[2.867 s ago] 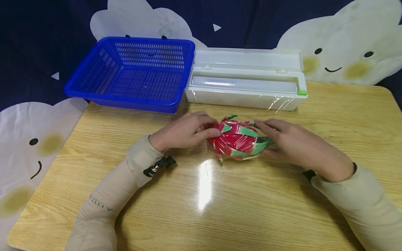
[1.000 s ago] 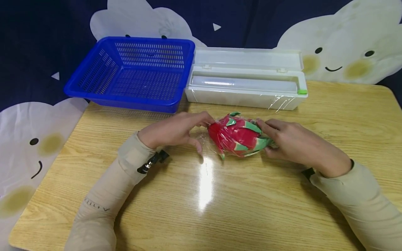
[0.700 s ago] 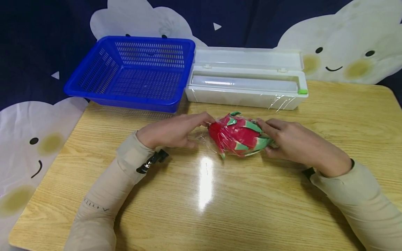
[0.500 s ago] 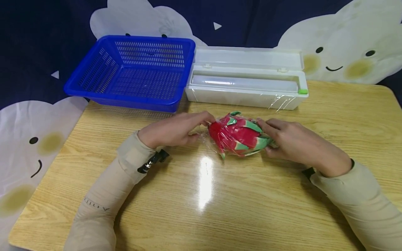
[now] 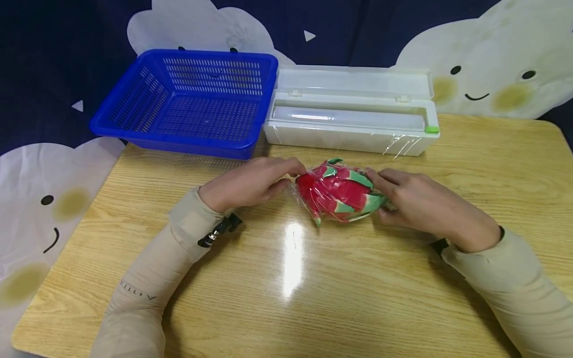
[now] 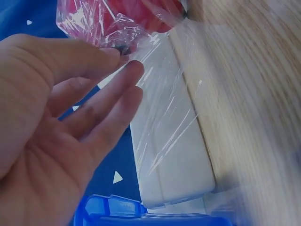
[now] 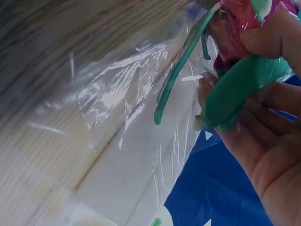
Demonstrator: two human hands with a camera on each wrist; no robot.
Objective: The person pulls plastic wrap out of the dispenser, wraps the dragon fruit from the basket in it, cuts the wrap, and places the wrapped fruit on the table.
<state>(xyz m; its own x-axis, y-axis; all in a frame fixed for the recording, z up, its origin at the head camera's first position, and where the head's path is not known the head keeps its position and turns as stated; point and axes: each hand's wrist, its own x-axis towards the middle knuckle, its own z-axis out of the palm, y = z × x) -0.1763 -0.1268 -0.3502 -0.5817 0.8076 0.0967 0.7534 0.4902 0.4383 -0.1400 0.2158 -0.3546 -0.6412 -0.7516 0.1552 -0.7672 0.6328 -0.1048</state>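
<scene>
Dragon fruit (image 5: 344, 193): was held over the wood-grained bench (image 5: 241, 283) before a long white plastic box (image 5: 331, 136); looked plump, red, green-leaved, swathed in crinkled clear film (image 7: 113, 92). Was gripped at the leafy end by curled fingers of the right hand (image 5: 416, 201); had film pinched at the other end between thumb and forefinger of the left hand (image 5: 250, 184).

Tabletop workspace, room type unclear: table (image 5: 358, 298), navy cloth (image 5: 349, 30) with smiling clouds (image 5: 488, 44) behind; basket (image 5: 179, 142), film box (image 5: 331, 139) near far edge.
</scene>
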